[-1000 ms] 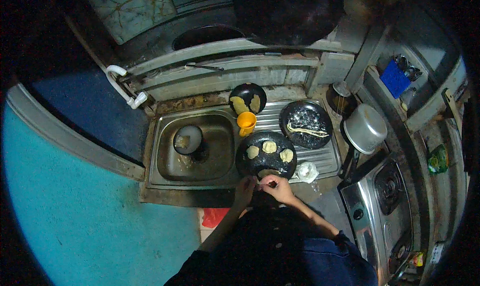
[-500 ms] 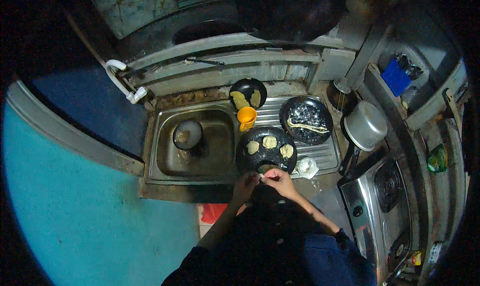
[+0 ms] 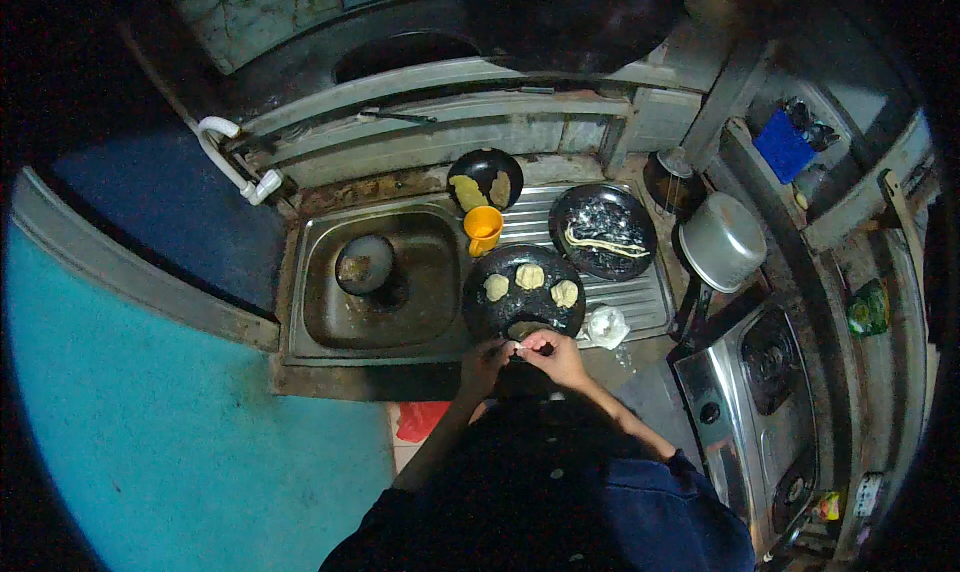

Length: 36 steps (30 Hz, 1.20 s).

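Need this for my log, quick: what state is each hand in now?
Left hand: at a small pale piece, too shadowed to tell whether closed.
Right hand: closed, pinching that piece.

There are two hands, two large black plates, three pale dough rounds and one orange mug.

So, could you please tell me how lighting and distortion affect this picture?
Head view: corners fall to black, straight edges bow; head view: left grip darker than right grip; head view: silver pot catches a highlight; head view: pale piece at the fingertips too small to identify.
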Tool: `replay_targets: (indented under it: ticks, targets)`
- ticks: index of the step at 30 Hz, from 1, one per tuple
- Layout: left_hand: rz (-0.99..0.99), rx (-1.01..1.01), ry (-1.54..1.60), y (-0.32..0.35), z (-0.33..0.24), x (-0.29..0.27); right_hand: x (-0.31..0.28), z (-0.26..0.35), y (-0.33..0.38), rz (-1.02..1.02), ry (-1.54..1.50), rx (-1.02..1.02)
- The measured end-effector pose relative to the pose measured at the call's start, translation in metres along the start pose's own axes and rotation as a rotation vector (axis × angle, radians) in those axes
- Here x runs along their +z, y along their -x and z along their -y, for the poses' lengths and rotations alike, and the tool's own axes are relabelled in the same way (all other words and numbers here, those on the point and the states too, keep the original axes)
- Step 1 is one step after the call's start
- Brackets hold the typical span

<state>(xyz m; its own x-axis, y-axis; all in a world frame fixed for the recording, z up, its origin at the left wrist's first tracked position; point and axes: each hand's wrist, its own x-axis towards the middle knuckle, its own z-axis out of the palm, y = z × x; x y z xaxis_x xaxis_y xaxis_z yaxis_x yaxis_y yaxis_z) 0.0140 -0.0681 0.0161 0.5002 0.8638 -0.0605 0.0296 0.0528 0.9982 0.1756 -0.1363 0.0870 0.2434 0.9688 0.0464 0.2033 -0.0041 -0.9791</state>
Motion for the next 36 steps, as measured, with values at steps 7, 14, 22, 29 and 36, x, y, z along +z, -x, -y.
replay_targets:
  ticks: [7, 14, 22, 29, 36]
  targets:
    - [-0.021, -0.147, -0.017, -0.004, -0.033, 0.000, -0.005, 0.007, -0.006, -0.067, 0.122, -0.132]
    - [0.055, 0.113, 0.023, -0.004, -0.050, 0.013, -0.008, -0.004, -0.004, -0.055, -0.020, 0.072]
    - [0.031, 0.000, -0.072, -0.002, -0.047, 0.008, -0.003, -0.011, -0.001, 0.075, -0.074, 0.083]
    - [0.025, -0.078, -0.047, 0.000, -0.045, 0.008, -0.001, -0.011, -0.001, 0.099, -0.064, 0.044]
    - [0.199, -0.071, 0.239, 0.000, -0.037, 0.006, -0.006, -0.016, -0.002, 0.144, -0.309, 0.288]
